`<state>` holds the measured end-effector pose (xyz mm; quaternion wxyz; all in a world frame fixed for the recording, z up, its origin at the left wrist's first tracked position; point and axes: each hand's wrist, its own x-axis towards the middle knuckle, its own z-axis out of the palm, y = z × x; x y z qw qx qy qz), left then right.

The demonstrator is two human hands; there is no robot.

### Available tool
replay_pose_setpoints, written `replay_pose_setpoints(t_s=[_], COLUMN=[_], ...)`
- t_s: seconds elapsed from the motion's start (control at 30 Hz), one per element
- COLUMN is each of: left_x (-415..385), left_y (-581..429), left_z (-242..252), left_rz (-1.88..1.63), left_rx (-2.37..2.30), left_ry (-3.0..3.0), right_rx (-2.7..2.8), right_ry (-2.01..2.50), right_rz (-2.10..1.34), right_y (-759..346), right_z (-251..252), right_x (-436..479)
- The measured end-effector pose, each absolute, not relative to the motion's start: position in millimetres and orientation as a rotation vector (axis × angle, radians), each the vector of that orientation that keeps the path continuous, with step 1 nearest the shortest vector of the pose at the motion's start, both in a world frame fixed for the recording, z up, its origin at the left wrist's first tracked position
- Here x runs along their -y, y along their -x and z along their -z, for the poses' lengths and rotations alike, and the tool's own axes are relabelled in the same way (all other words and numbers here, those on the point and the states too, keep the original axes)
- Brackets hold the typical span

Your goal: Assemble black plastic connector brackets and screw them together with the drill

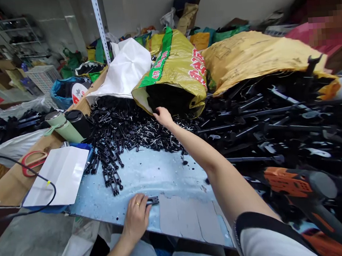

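My left hand [137,215], with a ring on one finger, rests near the table's front edge. Its thumb and fingers are closed on a small black plastic clip-like part [153,200], whose end sticks out to the right. My right hand [163,117] is stretched forward to the mouth of a yellow-green sack [173,66], just above a heap of small black parts with silvery pins [151,135]. Its fingers look pinched together; what is between them is too small to make out. Several forked black parts [112,178] lie loose left of centre.
Grey cardboard [188,217] lies at the front edge. At right are long black tool-like pieces [263,126] and an orange-black power drill [296,186]. At left are red scissors [31,163], a white sheet [58,175], a green bottle [65,126] and a black cable [52,197].
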<state>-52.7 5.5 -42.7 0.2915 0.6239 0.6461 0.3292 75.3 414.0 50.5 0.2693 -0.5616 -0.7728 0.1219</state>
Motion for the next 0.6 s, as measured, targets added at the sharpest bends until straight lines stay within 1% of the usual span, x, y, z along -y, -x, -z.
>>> replay_pose_setpoints(t_s=[0.1, 0.27, 0.37, 0.5, 0.6], left_x=[-4.7, -5.4, -6.6, -5.5, -1.2], left_y=[51.9, 47.5, 45.5, 50.1, 55.4], left_z=[48.6, 47.0, 43.9, 44.9, 44.2], left_rz=[-0.905, -0.960, -0.932, -0.950, -1.102], left_rx=[-1.751, -1.880, -1.918, -1.896, -1.836], left_ry=[-1.768, -2.141, -2.286, -2.293, -2.156], right_rx=[1.954, 1.873, 1.848, 1.799, 1.789], right_ry=[1.792, 1.943, 1.987, 1.988, 1.959], right_rz=[-0.376, -0.497, -0.582, -0.639, -0.649], right_y=[-55.2, -43.6, -54.1, -69.6, -74.1], right_z=[-46.2, -38.2, -44.6, -52.3, -65.2], right_x=[-455.7, -469.3, -460.1, -430.2, -395.5])
